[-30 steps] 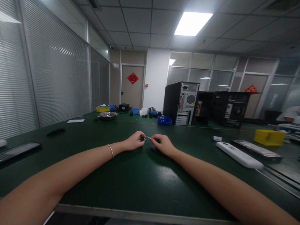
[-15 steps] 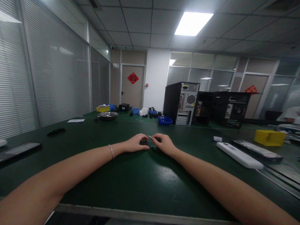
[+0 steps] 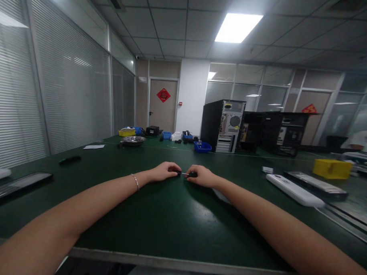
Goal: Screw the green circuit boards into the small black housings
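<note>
Over the green table [image 3: 162, 218], my two hands are close together, nearly fingertip to fingertip. My right hand [image 3: 201, 176] is closed around the dark handle of a small screwdriver [image 3: 192, 174], whose thin metal shaft points left. Its tip reaches a small dark part [image 3: 179, 172] pinched in my left hand [image 3: 164, 171]. The part is mostly covered by fingers, so its kind cannot be made out. A pale, flat thing [image 3: 221, 195] shows partly from under my right wrist.
Computer towers [image 3: 223, 126] stand at the back right, with a blue tray [image 3: 202, 147] beside them. A metal bowl [image 3: 132, 141] is at the back left. To the right lie a white power bank [image 3: 293, 190] with a cable and a yellow box [image 3: 332, 169]. Another person's sleeve [image 3: 359, 139] shows far right.
My hands have shifted slightly, and the screwdriver's dark handle and shaft now show more plainly. The shaft has come down level with the part in my left hand.
</note>
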A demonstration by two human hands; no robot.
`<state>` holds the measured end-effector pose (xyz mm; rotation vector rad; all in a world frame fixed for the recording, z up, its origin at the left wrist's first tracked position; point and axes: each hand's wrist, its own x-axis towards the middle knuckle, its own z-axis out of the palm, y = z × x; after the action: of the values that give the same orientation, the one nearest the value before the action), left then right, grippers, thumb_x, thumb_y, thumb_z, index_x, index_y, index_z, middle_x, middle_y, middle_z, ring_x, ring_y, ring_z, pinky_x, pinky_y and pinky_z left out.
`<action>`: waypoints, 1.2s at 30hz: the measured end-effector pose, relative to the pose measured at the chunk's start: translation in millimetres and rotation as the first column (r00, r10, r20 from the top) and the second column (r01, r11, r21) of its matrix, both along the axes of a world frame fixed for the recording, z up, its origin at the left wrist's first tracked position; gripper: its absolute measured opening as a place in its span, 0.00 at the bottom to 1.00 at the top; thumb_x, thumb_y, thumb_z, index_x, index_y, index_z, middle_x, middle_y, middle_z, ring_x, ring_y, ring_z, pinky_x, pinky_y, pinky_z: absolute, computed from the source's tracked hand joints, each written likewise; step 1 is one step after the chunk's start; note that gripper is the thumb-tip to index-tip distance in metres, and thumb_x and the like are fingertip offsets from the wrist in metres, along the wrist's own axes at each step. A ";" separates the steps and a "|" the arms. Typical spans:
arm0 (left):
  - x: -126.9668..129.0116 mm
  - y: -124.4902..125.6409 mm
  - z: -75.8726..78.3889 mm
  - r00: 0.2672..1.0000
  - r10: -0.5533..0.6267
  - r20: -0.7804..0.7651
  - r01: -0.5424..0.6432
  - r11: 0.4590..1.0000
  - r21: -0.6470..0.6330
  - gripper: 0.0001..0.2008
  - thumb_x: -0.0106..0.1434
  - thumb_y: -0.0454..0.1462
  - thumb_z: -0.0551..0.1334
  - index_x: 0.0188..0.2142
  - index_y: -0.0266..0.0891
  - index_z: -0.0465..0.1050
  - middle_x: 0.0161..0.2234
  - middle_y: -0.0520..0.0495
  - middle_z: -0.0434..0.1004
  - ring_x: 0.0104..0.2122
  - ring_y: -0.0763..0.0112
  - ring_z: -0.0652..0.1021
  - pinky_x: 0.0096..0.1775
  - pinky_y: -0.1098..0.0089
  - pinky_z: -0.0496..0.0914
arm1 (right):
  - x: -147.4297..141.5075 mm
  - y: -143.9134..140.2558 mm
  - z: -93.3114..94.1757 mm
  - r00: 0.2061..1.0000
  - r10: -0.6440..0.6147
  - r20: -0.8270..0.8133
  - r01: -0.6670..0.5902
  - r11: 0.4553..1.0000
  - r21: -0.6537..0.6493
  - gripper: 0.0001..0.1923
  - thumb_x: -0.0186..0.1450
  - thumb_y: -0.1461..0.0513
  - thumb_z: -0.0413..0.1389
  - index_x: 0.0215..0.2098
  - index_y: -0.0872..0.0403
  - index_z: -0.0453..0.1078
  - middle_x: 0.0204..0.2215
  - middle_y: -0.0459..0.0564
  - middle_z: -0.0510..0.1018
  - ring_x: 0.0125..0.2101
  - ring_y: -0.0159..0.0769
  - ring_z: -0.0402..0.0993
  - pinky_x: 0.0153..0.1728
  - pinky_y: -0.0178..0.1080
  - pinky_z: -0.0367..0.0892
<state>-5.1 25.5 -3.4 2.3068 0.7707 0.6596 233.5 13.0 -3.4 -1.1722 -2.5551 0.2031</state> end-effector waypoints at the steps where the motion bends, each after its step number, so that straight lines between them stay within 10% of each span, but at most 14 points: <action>1: -0.1 0.4 -0.4 1.000 0.006 0.019 -0.006 1.000 -0.014 0.13 0.65 0.37 0.59 0.47 0.35 0.69 0.47 0.43 0.72 0.45 0.61 0.74 0.47 0.54 0.69 | -0.3 -0.5 0.6 1.000 0.004 0.008 -0.004 1.000 -0.003 0.10 0.67 0.60 0.55 0.45 0.56 0.69 0.45 0.51 0.74 0.42 0.40 0.73 0.43 0.47 0.69; 19: 3.8 3.4 -3.3 0.927 0.166 0.337 0.017 0.877 -0.481 0.12 0.65 0.37 0.59 0.47 0.34 0.68 0.45 0.43 0.72 0.42 0.63 0.76 0.42 0.59 0.72 | 2.6 -2.3 -1.4 0.999 -0.024 -0.024 0.024 1.000 -0.002 0.11 0.67 0.60 0.54 0.46 0.57 0.68 0.43 0.51 0.74 0.40 0.39 0.74 0.41 0.46 0.70; 36: 6.1 -1.8 0.1 0.851 0.273 0.449 0.063 0.795 -0.603 0.14 0.65 0.35 0.59 0.50 0.35 0.66 0.47 0.42 0.70 0.41 0.63 0.75 0.41 0.60 0.73 | 6.3 -12.6 19.9 0.974 0.225 0.009 -0.223 0.970 -0.096 0.12 0.66 0.61 0.55 0.47 0.57 0.69 0.46 0.52 0.74 0.44 0.41 0.72 0.45 0.49 0.68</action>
<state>1.0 23.7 -3.3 1.4117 0.7181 0.8868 239.7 0.4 16.5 -0.9183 -2.7196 0.3700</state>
